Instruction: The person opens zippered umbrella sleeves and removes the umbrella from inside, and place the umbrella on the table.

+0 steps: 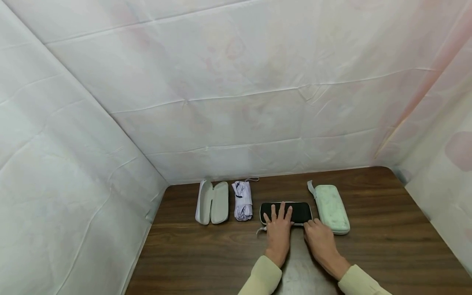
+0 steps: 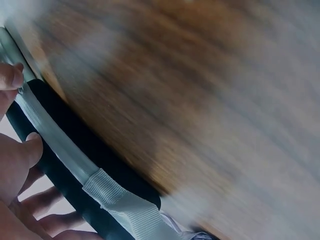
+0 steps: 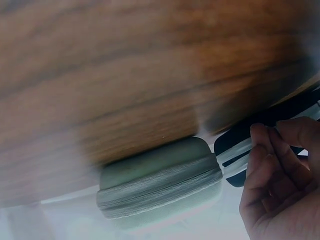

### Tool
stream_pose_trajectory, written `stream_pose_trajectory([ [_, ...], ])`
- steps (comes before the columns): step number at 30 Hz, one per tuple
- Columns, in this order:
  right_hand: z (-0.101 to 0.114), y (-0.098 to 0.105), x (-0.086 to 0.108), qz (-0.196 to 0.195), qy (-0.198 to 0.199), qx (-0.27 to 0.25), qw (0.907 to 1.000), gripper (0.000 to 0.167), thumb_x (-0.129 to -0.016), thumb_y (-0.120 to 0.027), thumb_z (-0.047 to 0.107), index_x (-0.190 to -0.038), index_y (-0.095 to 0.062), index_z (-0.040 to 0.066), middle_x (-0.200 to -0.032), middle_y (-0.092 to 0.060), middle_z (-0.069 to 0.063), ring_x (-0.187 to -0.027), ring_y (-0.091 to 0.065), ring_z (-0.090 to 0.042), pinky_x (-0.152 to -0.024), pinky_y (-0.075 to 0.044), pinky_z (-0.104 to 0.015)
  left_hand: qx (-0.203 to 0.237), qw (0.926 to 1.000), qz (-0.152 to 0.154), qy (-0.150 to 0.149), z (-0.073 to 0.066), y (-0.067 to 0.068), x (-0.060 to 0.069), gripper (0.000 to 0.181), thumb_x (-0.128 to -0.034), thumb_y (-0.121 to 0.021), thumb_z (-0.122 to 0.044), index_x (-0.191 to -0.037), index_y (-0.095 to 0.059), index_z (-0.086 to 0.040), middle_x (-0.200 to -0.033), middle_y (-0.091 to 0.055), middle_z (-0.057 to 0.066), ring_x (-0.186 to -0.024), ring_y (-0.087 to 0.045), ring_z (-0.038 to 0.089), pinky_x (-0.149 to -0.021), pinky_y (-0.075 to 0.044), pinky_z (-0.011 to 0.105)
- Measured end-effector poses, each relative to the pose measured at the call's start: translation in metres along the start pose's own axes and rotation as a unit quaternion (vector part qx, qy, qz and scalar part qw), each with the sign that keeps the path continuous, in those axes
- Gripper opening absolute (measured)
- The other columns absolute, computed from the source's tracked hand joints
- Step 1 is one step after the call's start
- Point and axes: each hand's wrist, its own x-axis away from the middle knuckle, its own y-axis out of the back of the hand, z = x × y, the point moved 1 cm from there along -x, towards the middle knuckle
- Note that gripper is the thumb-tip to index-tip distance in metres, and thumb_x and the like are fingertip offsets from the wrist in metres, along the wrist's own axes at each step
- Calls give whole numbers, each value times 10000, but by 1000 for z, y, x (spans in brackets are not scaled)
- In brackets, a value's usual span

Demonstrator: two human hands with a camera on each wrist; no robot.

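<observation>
A black zip case (image 1: 302,211) with a pale grey zipper band lies flat on the wooden table. My left hand (image 1: 279,233) rests on its top with the fingers spread, and in the left wrist view the thumb (image 2: 32,150) lies against its near side. At the case's near right corner, my right hand (image 1: 320,239) pinches the zipper pull, mostly hidden by the fingertips. Part of the zipper (image 3: 237,157) looks parted beside those fingers in the right wrist view. A grey fabric tab (image 2: 117,195) sticks out from the case's left end.
Just right of the black case lies a closed pale green zip case (image 1: 332,209) with a strap. To the left are a folded lilac umbrella (image 1: 242,200) and an open pale glasses case (image 1: 220,203). White sheeting (image 1: 236,123) encloses the table (image 1: 391,229) behind and at the sides.
</observation>
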Motion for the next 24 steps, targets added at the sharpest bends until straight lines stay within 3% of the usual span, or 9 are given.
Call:
stream_pose_trajectory([
  [16,14,-3,-6,-104,-53,16,9999,223,-692,-921,5,-778,-715,12,-747,-663,-99,-693,-584,-268,-552,-531,-386,-58,9998,126,164,-5,-1,2,525,-977,-674,-457,-1491,-611,-377,-1578,-543,-44,-1416,-564,271,-1033,-546,518],
  [24,24,-4,-9,378,-162,214,9989,75,-821,-806,-35,-867,-767,9,-826,-701,-111,-778,-621,-272,-661,-574,-380,64,9998,49,186,-6,-1,2,523,-960,-698,-437,-1472,-633,-354,-1565,-557,-35,-1398,-580,286,-1017,-552,526],
])
